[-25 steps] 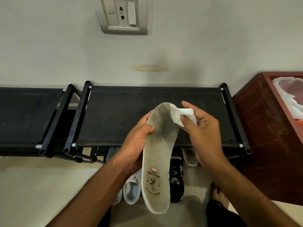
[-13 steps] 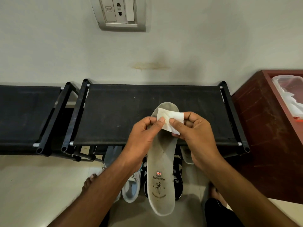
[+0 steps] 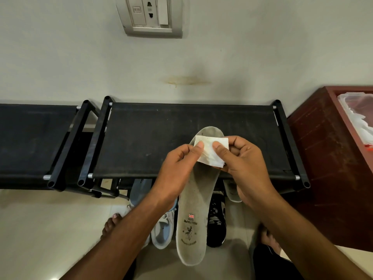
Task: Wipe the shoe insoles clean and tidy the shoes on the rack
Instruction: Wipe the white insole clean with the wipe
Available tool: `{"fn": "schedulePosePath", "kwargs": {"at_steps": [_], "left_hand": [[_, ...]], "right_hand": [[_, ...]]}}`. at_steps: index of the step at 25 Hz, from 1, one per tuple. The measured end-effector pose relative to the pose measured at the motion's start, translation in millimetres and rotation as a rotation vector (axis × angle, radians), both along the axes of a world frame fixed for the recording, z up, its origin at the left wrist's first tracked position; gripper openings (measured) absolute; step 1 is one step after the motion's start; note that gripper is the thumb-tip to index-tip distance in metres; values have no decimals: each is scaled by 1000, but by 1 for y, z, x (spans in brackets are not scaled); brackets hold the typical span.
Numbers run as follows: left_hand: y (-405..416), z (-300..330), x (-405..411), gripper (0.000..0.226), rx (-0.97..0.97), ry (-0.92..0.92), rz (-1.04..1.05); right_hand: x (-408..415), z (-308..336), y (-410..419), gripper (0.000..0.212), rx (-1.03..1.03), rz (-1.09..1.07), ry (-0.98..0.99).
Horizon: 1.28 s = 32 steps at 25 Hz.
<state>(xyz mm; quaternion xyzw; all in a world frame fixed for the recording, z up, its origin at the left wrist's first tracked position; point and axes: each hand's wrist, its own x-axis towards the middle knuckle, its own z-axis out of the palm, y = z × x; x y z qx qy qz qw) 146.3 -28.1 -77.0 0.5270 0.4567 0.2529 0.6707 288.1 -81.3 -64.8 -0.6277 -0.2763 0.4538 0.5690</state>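
A long grey insole [image 3: 196, 199] with a printed logo near its heel is held lengthwise in front of me, toe end away from me. A small white wipe [image 3: 210, 152], slightly soiled, lies over its toe end. My left hand [image 3: 177, 170] pinches the wipe's left edge with the thumb on top, and its fingers curl under the insole. My right hand [image 3: 244, 162] pinches the wipe's right side with the thumb on top. Below my hands is the black shoe rack [image 3: 151, 138], its top shelf bare.
On the floor stand a white and light-blue sneaker [image 3: 163, 229] and a black sneaker [image 3: 217, 219]. Another insole [image 3: 232, 190] pokes out from the rack's lower level. A second black rack [image 3: 30, 142] is at left, a red-brown cabinet [image 3: 323, 168] at right. My bare feet rest on the tiles.
One second ago the right hand alone held the wipe on the insole's toe. Now both thumbs pinch the wipe, spread flat over the toe end, and the insole lies straighter.
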Motion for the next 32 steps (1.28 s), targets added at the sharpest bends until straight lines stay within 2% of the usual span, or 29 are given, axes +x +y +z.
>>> {"fn": "schedulePosePath", "kwargs": {"at_steps": [4,8,13,18,22,24,26,29,32], "left_hand": [[1,-2,2,21,49,-15,-3],[0,-6,2,21,59,-16,-42],[-1,-3,2,32,11,-35,-4],[2,-5,2,27,-1,-83,92],[-1,-2,2,28,-18,-70,45],[-2,-1,3,25,-29,-56,46],[-2,-1,4,23,-61,-61,105],[0,1,2,21,-62,-51,162],[-1,4,1,20,-6,-36,83]], "right_hand": [[-4,-3,-1,13,22,20,-90],[-3,-3,-1,13,-4,-47,11],[2,4,-3,11,5,67,-155],[-6,4,-3,22,-32,93,-34],[-2,5,-3,29,15,-112,78],[-2,4,-2,28,56,-181,-49],[-3,5,-4,28,120,-160,-393],[-7,2,-11,47,178,55,-885],[-17,-8,-16,71,67,323,-1074]]}}
